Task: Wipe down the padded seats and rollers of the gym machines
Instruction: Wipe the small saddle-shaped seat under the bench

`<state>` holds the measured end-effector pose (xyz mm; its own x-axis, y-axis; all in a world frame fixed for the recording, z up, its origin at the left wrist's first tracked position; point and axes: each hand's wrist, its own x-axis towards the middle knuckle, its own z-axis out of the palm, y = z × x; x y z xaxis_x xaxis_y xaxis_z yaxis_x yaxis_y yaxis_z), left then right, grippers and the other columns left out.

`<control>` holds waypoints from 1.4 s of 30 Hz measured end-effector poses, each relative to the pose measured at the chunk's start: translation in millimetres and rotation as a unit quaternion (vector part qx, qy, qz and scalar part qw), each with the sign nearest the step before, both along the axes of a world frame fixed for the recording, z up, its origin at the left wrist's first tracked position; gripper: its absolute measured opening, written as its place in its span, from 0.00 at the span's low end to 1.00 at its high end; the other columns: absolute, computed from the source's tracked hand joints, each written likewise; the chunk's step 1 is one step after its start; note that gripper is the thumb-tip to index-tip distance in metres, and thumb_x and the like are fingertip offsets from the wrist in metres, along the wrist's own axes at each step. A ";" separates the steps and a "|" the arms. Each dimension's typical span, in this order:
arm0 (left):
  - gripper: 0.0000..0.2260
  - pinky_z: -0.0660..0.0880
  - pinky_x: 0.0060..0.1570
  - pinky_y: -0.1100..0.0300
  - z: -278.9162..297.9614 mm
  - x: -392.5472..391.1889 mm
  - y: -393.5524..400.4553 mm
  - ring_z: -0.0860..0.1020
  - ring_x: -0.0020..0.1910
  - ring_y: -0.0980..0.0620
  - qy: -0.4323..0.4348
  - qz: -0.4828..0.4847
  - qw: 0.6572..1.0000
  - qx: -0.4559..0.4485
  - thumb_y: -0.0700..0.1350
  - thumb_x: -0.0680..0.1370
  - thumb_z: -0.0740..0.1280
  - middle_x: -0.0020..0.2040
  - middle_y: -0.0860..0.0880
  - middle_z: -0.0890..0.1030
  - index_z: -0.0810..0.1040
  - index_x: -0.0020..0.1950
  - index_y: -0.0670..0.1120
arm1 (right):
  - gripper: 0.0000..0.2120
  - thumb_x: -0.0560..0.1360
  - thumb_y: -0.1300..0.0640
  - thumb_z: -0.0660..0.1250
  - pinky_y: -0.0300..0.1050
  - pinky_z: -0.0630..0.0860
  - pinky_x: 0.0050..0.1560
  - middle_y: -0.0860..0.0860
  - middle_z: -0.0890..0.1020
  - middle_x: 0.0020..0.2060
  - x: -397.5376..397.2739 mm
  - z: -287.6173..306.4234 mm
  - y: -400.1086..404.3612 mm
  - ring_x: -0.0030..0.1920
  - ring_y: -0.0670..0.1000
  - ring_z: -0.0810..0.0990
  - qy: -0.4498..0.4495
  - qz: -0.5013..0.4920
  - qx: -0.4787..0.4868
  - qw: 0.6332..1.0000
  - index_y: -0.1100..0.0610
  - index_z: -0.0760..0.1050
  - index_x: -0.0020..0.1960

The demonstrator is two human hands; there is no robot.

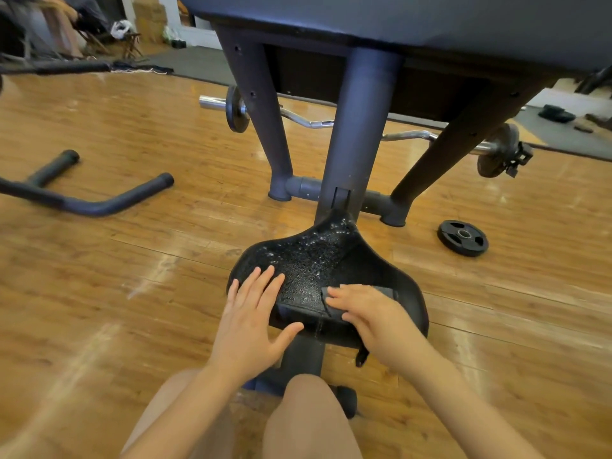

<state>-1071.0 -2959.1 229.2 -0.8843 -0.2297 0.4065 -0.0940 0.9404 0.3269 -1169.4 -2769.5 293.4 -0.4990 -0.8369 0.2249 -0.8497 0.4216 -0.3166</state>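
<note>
The padded seat (318, 260) sits directly in front of my knees, mounted on a dark post (303, 354) rising from the wooden floor (132, 260). Its textured black surface is speckled with wet droplets across the forward, narrow end; the rear right portion looks dull and smoother.

My left hand (248, 323) lies flat on the seat's rear left edge, fingers straight and spread, thumb (289, 331) reaching across the back rim. It grasps nothing. My right hand (367, 313) presses a dark grey cloth (334, 309) onto the rear centre of the seat, fingers extended over it with the thumb alongside; the cloth's edges show at my fingertips and beyond my knuckles. Whether any finger curls under the cloth, I cannot tell.

A small strap or tab (362, 356) hangs below the seat's rear right rim.

Ahead, the machine's central column (356, 137) meets the seat's nose, flanked by two angled legs (265, 127) joined by a low crossbar (308, 187). A large dark pad (430, 18) overhangs above.

Open floor lies to both sides of the seat. To the left, well apart, rests a dark tubular frame (89, 200). To the right, a loose weight plate (462, 237) lies flat near the right leg's foot. A curl bar (308, 120) with plates lies behind the legs.
</note>
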 end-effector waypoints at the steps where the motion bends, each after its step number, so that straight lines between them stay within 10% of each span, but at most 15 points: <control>1: 0.33 0.45 0.71 0.52 0.5 0.3 -0.3 0.58 0.73 0.50 -0.003 0.000 1.000 0.000 0.66 0.74 0.56 0.72 0.47 0.67 0.67 0.72 0.45 | 0.15 0.75 0.59 0.60 0.44 0.63 0.66 0.49 0.78 0.60 3.4 -3.7 8.0 0.64 0.52 0.74 -0.006 0.021 -0.011 1.000 0.56 0.78 0.60; 8: 0.33 0.44 0.71 0.54 2.6 1.2 -1.5 0.57 0.73 0.51 -0.009 -0.005 1.000 0.010 0.65 0.73 0.57 0.72 0.48 0.67 0.67 0.72 0.46 | 0.13 0.75 0.65 0.63 0.33 0.66 0.62 0.44 0.79 0.55 -58.3 4.1 10.7 0.58 0.43 0.75 -0.119 -0.083 -0.145 0.979 0.55 0.79 0.57; 15: 0.33 0.44 0.71 0.55 4.7 2.3 -1.6 0.56 0.73 0.52 -0.025 0.000 1.000 0.017 0.66 0.73 0.57 0.73 0.50 0.65 0.65 0.73 0.49 | 0.14 0.80 0.61 0.58 0.44 0.69 0.59 0.53 0.78 0.60 -122.3 -2.7 -16.3 0.61 0.54 0.75 -0.145 -0.263 -0.027 0.954 0.57 0.75 0.63; 25: 0.36 0.38 0.72 0.58 7.8 4.1 1.1 0.47 0.75 0.59 -0.037 0.021 0.999 0.014 0.69 0.71 0.52 0.76 0.56 0.55 0.58 0.76 0.53 | 0.16 0.79 0.63 0.59 0.34 0.50 0.69 0.50 0.71 0.67 -19.5 9.1 -22.5 0.71 0.50 0.65 -0.037 0.054 0.015 0.998 0.58 0.72 0.66; 31: 0.38 0.36 0.71 0.63 15.9 6.9 1.5 0.43 0.73 0.64 -0.058 0.023 0.998 0.020 0.70 0.69 0.51 0.75 0.58 0.52 0.56 0.76 0.54 | 0.15 0.74 0.57 0.59 0.42 0.70 0.62 0.48 0.80 0.58 -21.8 -1.1 10.9 0.63 0.50 0.74 -0.028 0.176 0.008 0.984 0.55 0.79 0.57; 42: 0.37 0.31 0.68 0.68 18.6 7.8 5.9 0.38 0.71 0.67 -0.061 0.033 0.998 0.000 0.72 0.69 0.50 0.74 0.61 0.47 0.49 0.74 0.58 | 0.12 0.77 0.64 0.63 0.38 0.62 0.66 0.48 0.77 0.61 -124.0 -10.0 -17.6 0.64 0.49 0.73 -0.079 -0.007 -0.067 0.995 0.56 0.79 0.58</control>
<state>-1063.2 -2953.2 247.8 -0.9107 -0.2882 0.2960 -0.1941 0.9310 0.3092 -1293.4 -2787.1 283.4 -0.5486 -0.7973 0.2517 -0.7794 0.3787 -0.4991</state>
